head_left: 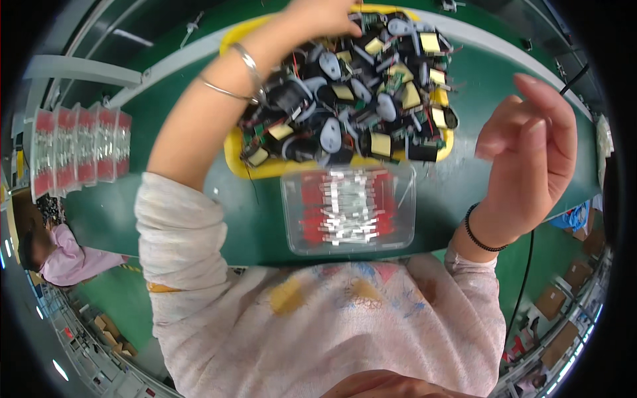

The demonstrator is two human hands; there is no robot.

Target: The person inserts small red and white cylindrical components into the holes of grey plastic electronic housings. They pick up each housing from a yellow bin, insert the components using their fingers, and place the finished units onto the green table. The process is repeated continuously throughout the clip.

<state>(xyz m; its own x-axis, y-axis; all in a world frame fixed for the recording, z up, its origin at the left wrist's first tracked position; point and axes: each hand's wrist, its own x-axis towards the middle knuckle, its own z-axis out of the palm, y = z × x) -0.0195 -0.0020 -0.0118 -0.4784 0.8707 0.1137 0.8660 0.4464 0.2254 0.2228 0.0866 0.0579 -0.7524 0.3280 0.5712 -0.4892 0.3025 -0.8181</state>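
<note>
A yellow bin [233,154] is heaped with black plastic housings that carry grey oval pieces, green circuit boards, thin wires and cream pads. My left hand [324,17] reaches over the bin's far left side, with its thumb by the parts there. The picture's upper edge cuts off some of its fingers, so its grip does not show. To the right of the bin, my right hand [527,156] is raised, apart from the parts. Its fingers are loosely curled, with a gap to the thumb and nothing visible between them. The right hand is slightly blurred.
A clear plastic box [289,229] of red and silvery strip-like pieces stands before the bin. Several similar clear boxes [79,149] line up at the left. A green table [252,232] carries these. Another person in pink [70,255] is at the far left. A dark cable [529,278] hangs at the right.
</note>
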